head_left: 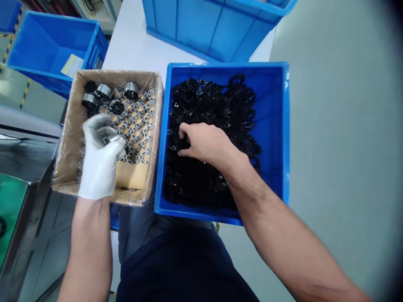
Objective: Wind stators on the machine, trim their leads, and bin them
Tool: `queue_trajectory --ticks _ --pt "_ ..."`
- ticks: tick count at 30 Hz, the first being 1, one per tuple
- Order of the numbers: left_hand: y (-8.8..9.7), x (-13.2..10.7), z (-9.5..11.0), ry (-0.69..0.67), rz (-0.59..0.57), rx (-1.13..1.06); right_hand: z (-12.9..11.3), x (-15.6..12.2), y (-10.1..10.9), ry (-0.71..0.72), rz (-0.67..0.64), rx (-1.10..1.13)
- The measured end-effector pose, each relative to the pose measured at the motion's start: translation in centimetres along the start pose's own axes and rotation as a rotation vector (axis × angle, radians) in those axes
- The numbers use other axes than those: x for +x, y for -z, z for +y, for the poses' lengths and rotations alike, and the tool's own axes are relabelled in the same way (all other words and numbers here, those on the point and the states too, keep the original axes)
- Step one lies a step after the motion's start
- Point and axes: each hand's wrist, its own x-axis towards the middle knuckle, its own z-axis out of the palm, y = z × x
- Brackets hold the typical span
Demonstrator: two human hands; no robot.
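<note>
My left hand [100,157], in a white glove, is over the cardboard box [68,138] and its fingers are closed round a small silver metal ring part [111,137]. The box holds several rows of the same silver ring parts [136,126], some with black inserts. My right hand [206,144], bare, reaches into the blue bin [277,126] with its fingers curled into the pile of black plastic ring parts [217,109]. What the fingertips pinch is hidden among the black parts.
A large blue crate [217,25] stands at the back on the white table [135,46]. Another blue crate [47,50] with a paper label sits at the far left. A steel machine surface [22,167] lies at the left. Grey floor is to the right.
</note>
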Motion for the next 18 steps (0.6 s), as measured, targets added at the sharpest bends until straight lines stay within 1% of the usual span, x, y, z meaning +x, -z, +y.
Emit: queue_trajectory --ticks 3,5,6,9,11,14,16,18 --pt "-1.6 -2.4 -0.3 0.269 0.004 -0.323 0.1 -0.4 0.0 0.041 -0.080 -0.020" --pt "-2.1 -3.5 -0.1 0.402 -0.032 -0.423 0.5 -0.6 -0.1 0.076 -0.121 -0.033" --pt "-2.2 -3.9 0.0 0.435 -0.045 -0.445 0.7 -0.6 -0.2 0.096 -0.124 -0.030" --pt "-2.3 -4.7 0.3 0.437 -0.048 -0.420 1.5 -0.5 -0.2 0.154 -0.076 0.053" --pt "-2.5 -4.9 0.4 0.425 -0.024 -0.368 2.1 -0.4 0.1 0.203 -0.034 0.163" --pt "-2.9 -5.0 0.4 0.430 -0.041 -0.313 2.6 -0.4 0.7 0.306 0.048 0.373" --pt "-3.1 -5.0 0.4 0.394 -0.050 -0.293 2.2 -0.5 1.0 0.353 0.129 0.552" --pt "-3.3 -5.1 0.2 0.318 -0.068 -0.256 1.0 -0.6 0.9 0.378 0.223 0.760"
